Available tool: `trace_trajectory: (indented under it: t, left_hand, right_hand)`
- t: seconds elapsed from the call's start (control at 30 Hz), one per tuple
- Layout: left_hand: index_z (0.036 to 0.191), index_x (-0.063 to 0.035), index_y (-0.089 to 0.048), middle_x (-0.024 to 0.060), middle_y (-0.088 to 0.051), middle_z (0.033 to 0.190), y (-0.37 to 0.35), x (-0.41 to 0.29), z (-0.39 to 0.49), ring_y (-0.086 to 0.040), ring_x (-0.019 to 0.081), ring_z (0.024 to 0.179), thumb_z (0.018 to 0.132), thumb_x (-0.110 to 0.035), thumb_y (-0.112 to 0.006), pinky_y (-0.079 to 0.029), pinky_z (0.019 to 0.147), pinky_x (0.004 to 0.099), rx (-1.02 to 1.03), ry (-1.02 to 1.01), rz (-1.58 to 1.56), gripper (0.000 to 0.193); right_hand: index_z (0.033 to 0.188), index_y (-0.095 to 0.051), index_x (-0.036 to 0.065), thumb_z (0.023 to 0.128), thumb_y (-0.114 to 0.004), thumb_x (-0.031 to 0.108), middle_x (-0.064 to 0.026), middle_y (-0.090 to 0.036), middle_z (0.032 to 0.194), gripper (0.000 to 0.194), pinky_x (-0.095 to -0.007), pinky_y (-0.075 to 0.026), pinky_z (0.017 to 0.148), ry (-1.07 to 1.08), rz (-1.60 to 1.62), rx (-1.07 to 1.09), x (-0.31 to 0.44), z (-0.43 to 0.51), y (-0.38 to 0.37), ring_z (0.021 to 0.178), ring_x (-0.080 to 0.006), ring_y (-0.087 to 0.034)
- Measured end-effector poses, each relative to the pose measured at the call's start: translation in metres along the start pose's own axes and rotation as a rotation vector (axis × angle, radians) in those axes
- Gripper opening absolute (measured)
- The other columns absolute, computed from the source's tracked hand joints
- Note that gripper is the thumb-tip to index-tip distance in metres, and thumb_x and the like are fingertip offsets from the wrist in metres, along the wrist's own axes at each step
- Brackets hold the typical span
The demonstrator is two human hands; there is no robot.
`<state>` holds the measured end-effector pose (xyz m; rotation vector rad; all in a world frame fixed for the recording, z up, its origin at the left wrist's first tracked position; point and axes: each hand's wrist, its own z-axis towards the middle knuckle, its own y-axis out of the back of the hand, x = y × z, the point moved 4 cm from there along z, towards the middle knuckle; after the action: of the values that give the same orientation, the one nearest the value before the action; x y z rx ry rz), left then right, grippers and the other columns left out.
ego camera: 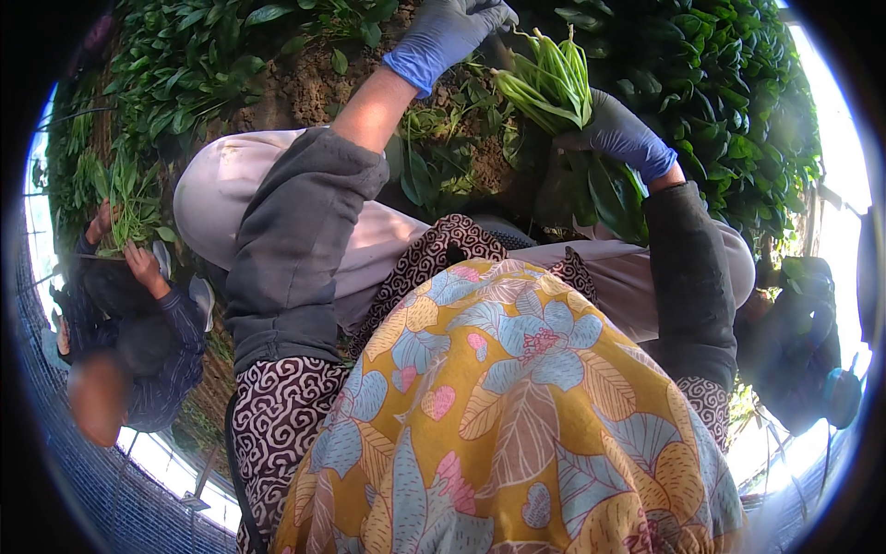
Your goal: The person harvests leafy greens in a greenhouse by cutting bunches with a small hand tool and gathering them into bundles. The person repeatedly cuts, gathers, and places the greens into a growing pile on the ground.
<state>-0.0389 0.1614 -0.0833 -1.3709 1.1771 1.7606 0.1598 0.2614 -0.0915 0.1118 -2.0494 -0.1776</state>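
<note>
My left hand (460,31), in a blue glove with dirt-darkened fingers, reaches over the soil at the top of the view. Its fingers are curled; whether they pinch anything is not clear. To its right my right hand (612,131), gloved alike, grips a bunch of leafy greens (554,79). The bunch's pale green stems and root ends point up towards my left hand, and its broad dark leaves hang below my right hand. Loose leaves and small plants (419,173) lie on the brown soil (488,163) between my arms.
Dense leafy plants grow at the left (187,76) and right (720,90). A co-worker (138,332) crouches at the left with greens in their hands; another person (796,339) is at the right edge. My bent knees (221,194) flank the soil, and a floral cloth (512,415) covers the lower view.
</note>
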Motion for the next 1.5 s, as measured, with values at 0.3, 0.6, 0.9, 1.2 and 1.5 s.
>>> trace_trajectory:
  t: [0.3,0.6,0.9,1.2,1.5]
  left_hand:
    - [0.1,-0.0017,-0.066,0.0078,-0.068,0.092,-0.016,-0.012,-0.006,-0.064,0.0162,0.09,0.083,-0.004,-0.066,-0.05,0.083,0.0303,0.199,-0.152,-0.045,0.017]
    - [0.094,-0.0017,-0.07,0.004,-0.07,0.088,0.004,0.005,0.005,-0.063,0.0115,0.08,0.093,-0.016,-0.06,-0.05,0.075,0.0282,-0.051,-0.003,-0.061,0.018]
    - [0.105,-0.0005,-0.069,0.0045,-0.07,0.1,-0.026,-0.001,-0.001,-0.062,0.0114,0.095,0.091,-0.011,-0.06,-0.048,0.087,0.0291,0.419,0.058,-0.222,0.019]
    - [0.089,-0.0018,-0.069,0.0036,-0.07,0.087,-0.009,-0.006,0.003,-0.062,0.0101,0.081,0.089,-0.014,-0.062,-0.05,0.073,0.0286,0.134,0.029,-0.003,0.014]
    - [0.11,-0.0097,-0.069,0.0095,-0.07,0.098,-0.034,0.01,0.001,-0.066,0.0212,0.093,0.083,-0.053,-0.068,-0.05,0.087,0.0342,0.382,0.143,0.362,0.051]
  right_hand:
    - [0.124,-0.056,0.003,0.073,-0.078,0.0,-0.0033,-0.066,0.114,0.056,-0.029,-0.046,0.096,0.004,-0.003,0.006,0.002,0.0,-0.002,0.102,-0.0107,-0.058]
    - [0.122,-0.057,0.003,0.072,-0.079,0.003,-0.0036,-0.066,0.112,0.055,-0.0282,-0.046,0.094,-0.008,-0.102,-0.011,0.005,-0.001,-0.003,0.102,-0.0099,-0.057]
    - [0.121,-0.057,0.002,0.069,-0.079,0.009,-0.0123,-0.069,0.104,0.057,-0.0317,-0.05,0.088,0.064,-0.392,-0.021,0.012,0.002,-0.008,0.095,-0.0177,-0.065]
    - [0.124,-0.055,0.009,0.068,-0.076,0.014,-0.016,-0.067,0.101,0.061,-0.0361,-0.05,0.084,0.163,-0.508,-0.068,0.003,0.005,-0.005,0.093,-0.0315,-0.065]
    - [0.126,-0.053,0.008,0.07,-0.074,0.016,-0.0188,-0.067,0.092,0.06,-0.0393,-0.052,0.075,0.075,-0.827,-0.147,0.007,0.005,-0.007,0.086,-0.0381,-0.064]
